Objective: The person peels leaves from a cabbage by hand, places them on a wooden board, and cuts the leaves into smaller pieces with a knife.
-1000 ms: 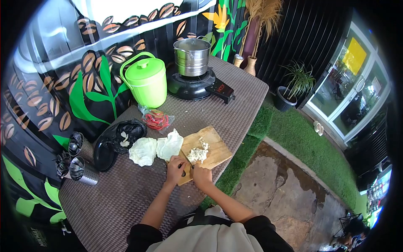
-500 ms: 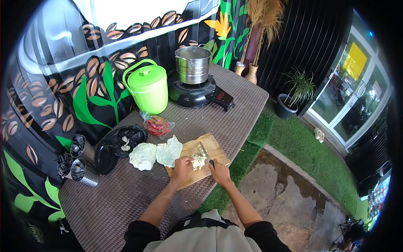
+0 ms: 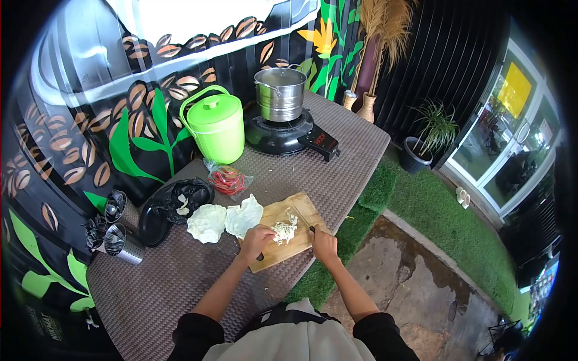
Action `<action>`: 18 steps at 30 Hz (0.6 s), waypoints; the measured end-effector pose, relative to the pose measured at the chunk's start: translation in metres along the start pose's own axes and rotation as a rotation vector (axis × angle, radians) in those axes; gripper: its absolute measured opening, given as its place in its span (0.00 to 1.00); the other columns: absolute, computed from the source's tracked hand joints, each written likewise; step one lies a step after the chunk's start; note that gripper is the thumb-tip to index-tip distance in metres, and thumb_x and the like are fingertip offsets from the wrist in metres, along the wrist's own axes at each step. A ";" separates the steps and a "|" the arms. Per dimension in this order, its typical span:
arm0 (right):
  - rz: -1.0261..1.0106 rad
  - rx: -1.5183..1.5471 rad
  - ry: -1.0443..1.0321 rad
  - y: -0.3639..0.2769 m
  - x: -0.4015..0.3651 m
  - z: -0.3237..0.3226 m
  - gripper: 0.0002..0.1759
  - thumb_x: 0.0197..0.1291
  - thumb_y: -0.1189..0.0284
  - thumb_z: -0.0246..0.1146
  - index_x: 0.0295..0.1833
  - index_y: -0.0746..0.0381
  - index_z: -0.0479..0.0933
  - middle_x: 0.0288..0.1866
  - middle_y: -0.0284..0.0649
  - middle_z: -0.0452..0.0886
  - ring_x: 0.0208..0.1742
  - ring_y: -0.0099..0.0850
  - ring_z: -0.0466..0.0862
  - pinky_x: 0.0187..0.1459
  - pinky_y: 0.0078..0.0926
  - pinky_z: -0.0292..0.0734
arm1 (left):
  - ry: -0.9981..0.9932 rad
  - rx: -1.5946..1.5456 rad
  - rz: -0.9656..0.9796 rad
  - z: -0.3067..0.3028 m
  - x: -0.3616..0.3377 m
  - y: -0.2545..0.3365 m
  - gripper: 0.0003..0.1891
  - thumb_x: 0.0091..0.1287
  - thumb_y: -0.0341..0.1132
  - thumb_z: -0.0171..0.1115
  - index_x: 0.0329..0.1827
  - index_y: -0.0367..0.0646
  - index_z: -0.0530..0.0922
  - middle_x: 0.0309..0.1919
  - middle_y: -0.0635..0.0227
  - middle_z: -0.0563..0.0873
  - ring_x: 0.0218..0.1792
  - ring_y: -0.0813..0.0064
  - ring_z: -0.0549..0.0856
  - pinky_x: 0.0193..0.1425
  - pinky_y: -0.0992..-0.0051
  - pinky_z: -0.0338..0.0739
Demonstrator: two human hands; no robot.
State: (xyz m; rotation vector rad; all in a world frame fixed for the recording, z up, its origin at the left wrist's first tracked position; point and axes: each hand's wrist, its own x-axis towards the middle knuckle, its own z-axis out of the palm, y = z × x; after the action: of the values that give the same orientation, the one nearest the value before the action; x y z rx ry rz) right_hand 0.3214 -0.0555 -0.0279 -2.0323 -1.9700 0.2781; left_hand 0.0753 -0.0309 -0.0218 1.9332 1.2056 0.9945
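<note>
A pile of shredded cabbage [image 3: 285, 231] lies on the wooden cutting board [image 3: 274, 259]. My left hand [image 3: 257, 240] is at the pile's left side, its fingers bunched against the shreds. On the board's right side, my right hand [image 3: 325, 245] is closed around the handle of a knife [image 3: 311, 228]. The blade points up and left, to the right of the pile, and looks thin from this angle. Two pale cabbage leaves, one on the left [image 3: 207, 223] and one on the right [image 3: 244, 215], rest on the table just left of the board.
Behind the leaves are a bag of red chillies [image 3: 229, 182] and a black plastic bag [image 3: 191, 195]. A lime-green lidded bucket [image 3: 215, 130] stands beside a black stove [image 3: 280, 137] bearing a steel pot [image 3: 280, 96]. Metal cutlery holders [image 3: 127, 248] sit at the woven table's [image 3: 180, 280] left.
My right hand has moved right with the knife, taking the blade away from the shredded cabbage. My left hand stays beside the pile. The whole view has shifted slightly.
</note>
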 end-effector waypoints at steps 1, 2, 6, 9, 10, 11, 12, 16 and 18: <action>0.001 0.006 0.001 0.000 -0.002 0.001 0.15 0.70 0.59 0.50 0.44 0.61 0.70 0.27 0.51 0.82 0.31 0.49 0.84 0.33 0.47 0.77 | 0.014 0.037 0.070 0.001 0.000 -0.002 0.07 0.57 0.29 0.67 0.37 0.39 0.86 0.35 0.60 0.86 0.40 0.62 0.84 0.45 0.68 0.77; 0.002 0.011 0.003 0.001 -0.003 0.001 0.15 0.70 0.59 0.50 0.44 0.61 0.70 0.27 0.50 0.82 0.30 0.49 0.84 0.33 0.47 0.77 | 0.014 0.038 0.072 0.002 0.002 -0.004 0.07 0.57 0.29 0.67 0.37 0.39 0.86 0.35 0.60 0.86 0.40 0.62 0.84 0.45 0.68 0.77; 0.043 0.037 0.022 0.005 -0.011 -0.001 0.16 0.70 0.58 0.50 0.43 0.62 0.70 0.25 0.50 0.82 0.29 0.50 0.83 0.33 0.47 0.77 | 0.009 0.121 0.220 0.001 0.012 -0.010 0.06 0.56 0.30 0.68 0.35 0.40 0.86 0.34 0.63 0.84 0.42 0.63 0.80 0.47 0.67 0.75; 0.010 0.060 0.031 0.006 -0.023 -0.007 0.16 0.69 0.58 0.51 0.43 0.62 0.70 0.24 0.50 0.81 0.27 0.50 0.83 0.30 0.48 0.76 | -0.043 0.130 0.306 -0.001 0.020 -0.008 0.09 0.56 0.26 0.64 0.40 0.39 0.84 0.38 0.61 0.84 0.44 0.61 0.79 0.50 0.65 0.75; -0.024 0.062 0.058 0.005 -0.028 -0.007 0.16 0.69 0.58 0.52 0.42 0.62 0.71 0.23 0.50 0.81 0.26 0.49 0.83 0.29 0.47 0.77 | -0.066 0.119 0.304 -0.001 0.023 -0.008 0.12 0.57 0.24 0.62 0.45 0.38 0.83 0.41 0.59 0.84 0.47 0.59 0.79 0.53 0.64 0.74; -0.060 0.064 0.084 0.004 -0.033 -0.008 0.17 0.68 0.58 0.53 0.40 0.61 0.72 0.22 0.49 0.81 0.24 0.48 0.83 0.27 0.45 0.77 | -0.066 0.117 0.307 -0.001 0.028 -0.007 0.12 0.57 0.24 0.62 0.45 0.38 0.83 0.41 0.59 0.84 0.47 0.59 0.79 0.53 0.64 0.74; -0.060 0.061 0.086 0.003 -0.038 -0.008 0.17 0.68 0.58 0.53 0.40 0.61 0.72 0.22 0.49 0.81 0.24 0.48 0.83 0.27 0.45 0.77 | -0.101 0.116 0.305 -0.001 0.032 -0.008 0.16 0.57 0.21 0.57 0.49 0.39 0.81 0.45 0.58 0.83 0.49 0.58 0.80 0.55 0.65 0.74; -0.067 0.110 0.109 0.004 -0.049 -0.012 0.17 0.66 0.57 0.55 0.37 0.61 0.74 0.22 0.48 0.81 0.24 0.47 0.83 0.28 0.45 0.77 | -0.277 0.211 0.274 0.011 0.050 -0.013 0.22 0.55 0.17 0.52 0.53 0.38 0.77 0.52 0.54 0.81 0.58 0.56 0.77 0.63 0.63 0.71; -0.058 0.077 0.090 0.009 -0.053 -0.013 0.19 0.64 0.55 0.56 0.35 0.61 0.74 0.22 0.49 0.81 0.25 0.47 0.83 0.29 0.46 0.77 | -0.334 0.245 0.251 0.018 0.059 -0.012 0.21 0.55 0.17 0.51 0.52 0.37 0.78 0.52 0.55 0.81 0.57 0.57 0.77 0.63 0.64 0.71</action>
State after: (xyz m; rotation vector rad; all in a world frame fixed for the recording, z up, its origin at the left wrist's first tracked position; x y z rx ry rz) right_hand 0.3314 -0.1092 -0.0225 -1.9025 -1.9300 0.2409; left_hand 0.1020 0.0253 -0.0256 2.3757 0.9436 0.6269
